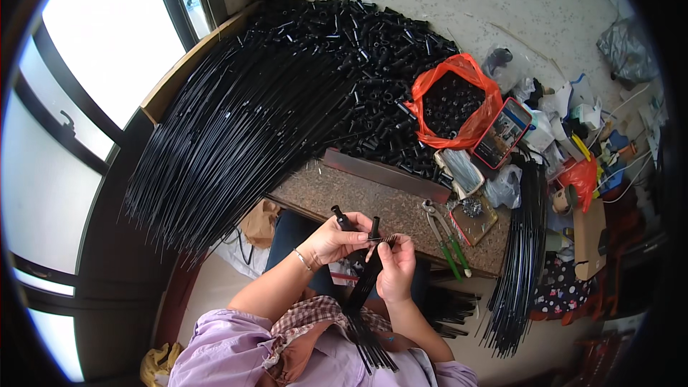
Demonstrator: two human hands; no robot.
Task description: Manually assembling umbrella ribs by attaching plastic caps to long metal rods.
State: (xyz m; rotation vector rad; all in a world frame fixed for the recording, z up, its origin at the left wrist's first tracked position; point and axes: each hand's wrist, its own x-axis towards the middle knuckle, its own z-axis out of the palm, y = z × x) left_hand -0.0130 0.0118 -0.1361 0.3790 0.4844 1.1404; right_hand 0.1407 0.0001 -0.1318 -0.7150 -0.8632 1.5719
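Observation:
My left hand (328, 244) is closed around a short black tube (342, 219) that sticks up past the fingers. A second, thinner black tube (375, 226) stands upright by its thumb and fingertips. Close beside it, my right hand (398, 269) is closed in a pinch at the top ends of a bundle of thin black rods (365, 285). The bundle slants down between my forearms across my lap. Exactly how rods and tubes meet at the fingertips is too small to tell.
Beyond my hands, the stone-topped table (301, 190) bears a large heap of long black rods (236, 115), piled black tubes (380, 43) and a metal bar (387, 174). Rightward are a red bag (462, 136) of small black parts, a phone (503, 132), green-handled pliers (446, 240) and hanging rods (517, 258).

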